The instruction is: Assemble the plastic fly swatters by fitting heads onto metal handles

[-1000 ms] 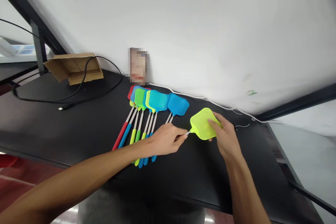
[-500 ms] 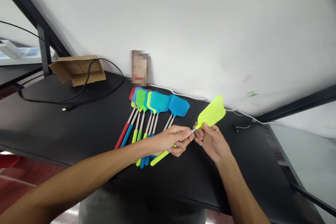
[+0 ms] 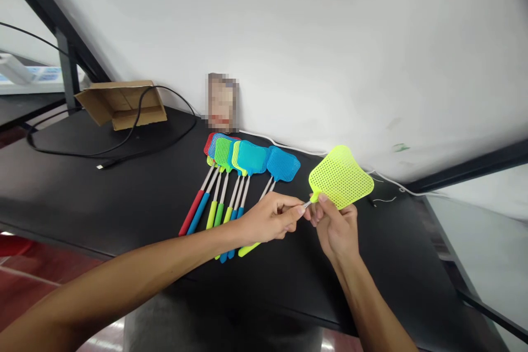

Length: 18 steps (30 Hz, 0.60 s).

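Between my two hands is a yellow-green fly swatter [image 3: 341, 177], its perforated head tilted up to the right and its handle slanting down to the left. My left hand [image 3: 275, 216] is closed round the metal shaft and covers part of the handle. Pinched at the neck, where shaft meets head, the swatter is also gripped by my right hand [image 3: 336, 225], thumb on the head's lower edge. Left of it, several more fly swatters lie overlapped on the table: a red handle [image 3: 191, 213], a green head [image 3: 224, 154], a light blue head [image 3: 252, 157] and a darker blue head [image 3: 283, 164].
A black table [image 3: 136, 198] backs onto a white wall [image 3: 313, 49]. An open cardboard box [image 3: 134, 104] and a looped black cable [image 3: 140, 121] sit at the back left. A blurred upright item [image 3: 223, 102] leans on the wall. A white cord [image 3: 289, 147] runs along the wall's foot.
The yellow-green swatter's head has turned about its shaft, so its flat face now shows broadly. My right hand has rotated with it; my left hand still grips the shaft.
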Each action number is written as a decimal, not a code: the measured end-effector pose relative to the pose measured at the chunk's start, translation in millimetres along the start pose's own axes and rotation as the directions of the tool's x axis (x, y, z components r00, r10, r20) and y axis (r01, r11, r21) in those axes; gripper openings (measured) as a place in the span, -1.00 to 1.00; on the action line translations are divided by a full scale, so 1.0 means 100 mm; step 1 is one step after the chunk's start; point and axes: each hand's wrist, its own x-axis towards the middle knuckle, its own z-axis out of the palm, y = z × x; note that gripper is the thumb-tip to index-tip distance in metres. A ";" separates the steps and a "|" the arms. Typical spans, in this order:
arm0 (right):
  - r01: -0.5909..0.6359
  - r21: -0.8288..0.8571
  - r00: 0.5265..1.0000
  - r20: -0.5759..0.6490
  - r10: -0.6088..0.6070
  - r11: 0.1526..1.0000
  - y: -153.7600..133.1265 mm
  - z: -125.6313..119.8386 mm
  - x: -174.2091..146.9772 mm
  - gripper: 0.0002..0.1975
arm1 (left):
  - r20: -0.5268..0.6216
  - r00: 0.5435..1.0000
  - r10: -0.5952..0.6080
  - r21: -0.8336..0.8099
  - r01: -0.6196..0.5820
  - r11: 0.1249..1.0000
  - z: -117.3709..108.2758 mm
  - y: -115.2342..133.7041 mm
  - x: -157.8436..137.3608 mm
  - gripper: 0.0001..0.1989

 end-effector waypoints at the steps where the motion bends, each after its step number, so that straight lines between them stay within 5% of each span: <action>1: 0.010 -0.005 1.000 -0.014 -0.010 1.000 0.01 0.00 0.00 -0.57 | -0.011 1.000 0.012 0.038 -0.012 0.999 0.00 -0.01 0.00 -0.60; 10: -0.167 -0.017 0.984 -0.067 0.166 0.986 0.07 -0.05 0.07 -0.59 | -0.039 0.999 0.014 0.211 -0.006 0.977 -0.03 -0.04 0.07 -0.60; 18: -0.170 -0.107 0.963 -0.231 0.141 0.980 0.05 -0.32 0.27 -0.62 | -0.192 0.975 0.111 0.426 -0.019 0.905 -0.10 -0.03 0.08 -0.66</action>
